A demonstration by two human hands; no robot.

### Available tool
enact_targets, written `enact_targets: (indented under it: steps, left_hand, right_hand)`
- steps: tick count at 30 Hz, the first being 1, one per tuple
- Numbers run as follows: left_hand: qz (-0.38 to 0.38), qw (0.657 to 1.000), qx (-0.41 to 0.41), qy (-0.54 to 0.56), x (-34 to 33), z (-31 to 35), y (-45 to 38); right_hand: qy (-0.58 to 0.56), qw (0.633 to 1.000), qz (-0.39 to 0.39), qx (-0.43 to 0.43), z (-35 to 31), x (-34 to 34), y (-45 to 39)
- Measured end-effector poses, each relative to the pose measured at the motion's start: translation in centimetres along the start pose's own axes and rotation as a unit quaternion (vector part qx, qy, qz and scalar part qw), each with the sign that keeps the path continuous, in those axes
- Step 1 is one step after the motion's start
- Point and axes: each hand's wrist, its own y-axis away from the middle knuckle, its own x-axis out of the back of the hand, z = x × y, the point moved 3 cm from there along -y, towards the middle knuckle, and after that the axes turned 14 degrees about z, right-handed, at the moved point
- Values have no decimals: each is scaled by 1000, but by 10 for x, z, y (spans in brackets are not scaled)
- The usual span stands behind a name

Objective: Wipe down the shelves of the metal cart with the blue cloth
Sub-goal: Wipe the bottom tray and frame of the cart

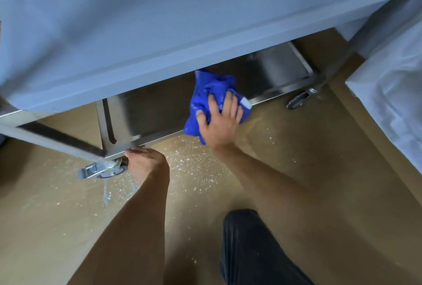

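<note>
The crumpled bright blue cloth (209,99) lies bunched on the lowest stainless-steel shelf (157,111) of the metal cart (159,33), at the shelf's front edge, with part of it hanging just over the lip. A small white tag (246,103) shows at its right side; no writing on it can be read. The right hand (220,122) lies flat on top of the cloth, fingers spread and fairly straight, pressing it down onto the shelf. The left hand (142,161) is at the shelf's near left corner, its fingers curled over and under the front rim, gripping it just beside the grey swivel caster (107,169). Above, the cart's pale upper shelf fills most of the view and hides the back of the lower one. A second caster (299,99) sits at the far right corner. The tan floor (319,170) below is sprinkled with white specks (196,163) near the hands, and a dark trouser leg (253,250) shows at the bottom.
</note>
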Motion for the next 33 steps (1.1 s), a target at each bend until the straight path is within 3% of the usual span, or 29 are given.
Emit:
enact_targets:
  steps: [4,7,9,13,16,20,24,28,31,33]
  left_hand:
    - [-22,997,-70,-38,3,-7,-7]
    - [-10,996,-75,-47,10,-3,-2]
    - [12,995,-87,-54,14,11,5]
    - [65,985,-159,7,8,67,28]
    - [14,953,-302,-10,-17,101,47]
    - [-20,941,-337,-22,-42,111,69]
    - [-18,926,-375,-35,-44,104,71]
    - [-50,908,-414,-46,-32,110,56]
    - [-104,926,-362,-18,-19,112,49]
    - [-90,938,-334,10,-3,100,47]
  right_hand:
    - [-39,996,-56,52,-61,-7,41]
    - [-80,996,-32,-31,-47,-2,43]
    - [-110,982,31,-151,-14,-2,27]
    - [-122,904,150,-381,74,5,-39]
    - [-125,884,121,-434,154,15,-95]
    - [-179,849,129,-480,219,20,-128]
    - [-193,829,204,-483,174,14,-105]
    - [-176,822,183,-510,81,0,-57]
    - [-199,883,158,-394,8,-2,-5]
    - [-198,915,63,-346,-19,-8,39]
